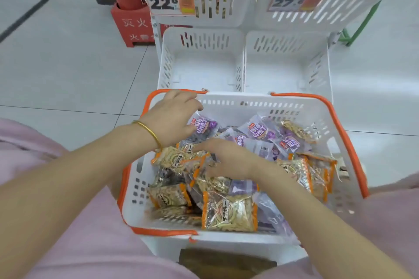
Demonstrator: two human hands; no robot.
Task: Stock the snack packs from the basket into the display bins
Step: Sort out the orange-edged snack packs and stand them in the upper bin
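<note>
A white basket (pixel 229 99) with orange handles sits in front of me, full of purple snack packs (pixel 260 131) and orange-edged snack packs (pixel 229 212). My left hand (pixel 173 118), with a gold bangle on the wrist, reaches into the far left corner and pinches a purple pack (pixel 204 125) between thumb and fingers. My right hand (pixel 227 157) lies over the orange-edged packs in the middle, fingers stretched to the left. Beyond the basket stand two lower white display bins, left (pixel 201 36) and right (pixel 285 41), both bare inside.
Above them are two more white bins: the left one (pixel 244 4) holds orange-edged packs and has a 22.8 price tag, the right one (pixel 353 4) has a 27.9 tag. A red fire-extinguisher box (pixel 132 27) stands on the floor at left, a green frame leg (pixel 362 25) at right.
</note>
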